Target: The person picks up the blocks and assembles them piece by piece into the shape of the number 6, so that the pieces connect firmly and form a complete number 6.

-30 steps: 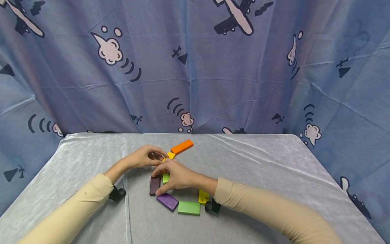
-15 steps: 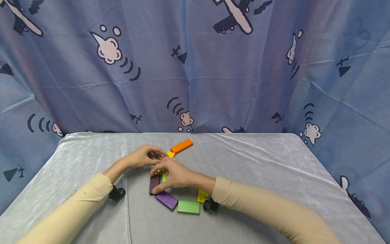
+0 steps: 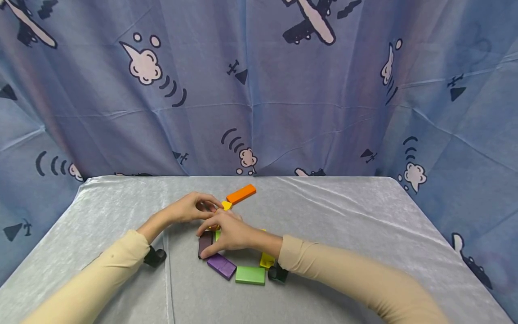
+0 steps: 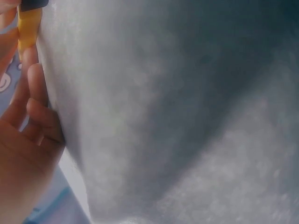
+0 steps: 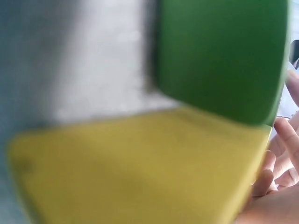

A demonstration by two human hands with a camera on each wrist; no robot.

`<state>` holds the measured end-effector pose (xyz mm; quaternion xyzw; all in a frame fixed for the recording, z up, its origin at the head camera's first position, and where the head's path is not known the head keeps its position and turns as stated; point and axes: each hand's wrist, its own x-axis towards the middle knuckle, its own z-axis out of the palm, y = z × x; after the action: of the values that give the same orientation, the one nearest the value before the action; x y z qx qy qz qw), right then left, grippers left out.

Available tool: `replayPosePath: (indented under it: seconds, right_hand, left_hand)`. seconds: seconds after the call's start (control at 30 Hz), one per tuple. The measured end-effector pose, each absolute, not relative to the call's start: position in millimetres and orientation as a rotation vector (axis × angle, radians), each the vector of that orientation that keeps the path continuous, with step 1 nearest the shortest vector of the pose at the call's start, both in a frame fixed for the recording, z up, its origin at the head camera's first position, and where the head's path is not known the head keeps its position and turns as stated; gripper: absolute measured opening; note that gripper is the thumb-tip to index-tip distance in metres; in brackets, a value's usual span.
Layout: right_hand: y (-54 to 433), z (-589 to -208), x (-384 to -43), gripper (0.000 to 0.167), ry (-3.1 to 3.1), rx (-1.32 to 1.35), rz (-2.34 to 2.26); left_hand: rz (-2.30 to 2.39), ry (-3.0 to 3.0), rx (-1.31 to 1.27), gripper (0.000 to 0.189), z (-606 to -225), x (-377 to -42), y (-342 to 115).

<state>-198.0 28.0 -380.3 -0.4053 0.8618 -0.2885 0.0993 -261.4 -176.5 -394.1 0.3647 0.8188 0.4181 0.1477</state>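
Observation:
In the head view my right hand (image 3: 232, 231) reaches across a ring of flat wooden blocks. Its thumb and index finger grip the two ends of a dark brown block (image 3: 205, 245) at the ring's left side. My left hand (image 3: 194, 208) lies just beyond, its fingertips holding a yellow block (image 3: 212, 227) partly hidden by the right hand. The left wrist view shows fingers around that yellow block (image 4: 29, 28), with the dark block's end (image 4: 33, 4) against it. A light green block (image 3: 217, 235) peeks out beside the dark one.
Nearest the person lie a purple block (image 3: 221, 266) and a green block (image 3: 250, 275). Another yellow block (image 3: 267, 260) sits by the right wrist's black camera (image 3: 278, 273). Farther back are a small yellow piece (image 3: 226, 205) and an orange block (image 3: 241, 194), on a grey cloth (image 3: 344, 225).
My right hand has shifted slightly left, its thumb coming from the purple block's corner onto the near end of the dark brown block. The left hand stays nearly still.

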Motion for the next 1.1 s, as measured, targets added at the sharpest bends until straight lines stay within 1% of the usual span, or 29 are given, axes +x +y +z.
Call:
replayPosePath:
  seconds: [1.1]
  right_hand:
    - [34.3, -377.2, -199.0, 0.04, 2.542, -1.156, -0.833]
  left_hand:
    - [1.191, 2.356, 1.063, 0.031, -391.2, -259.4, -175.8]
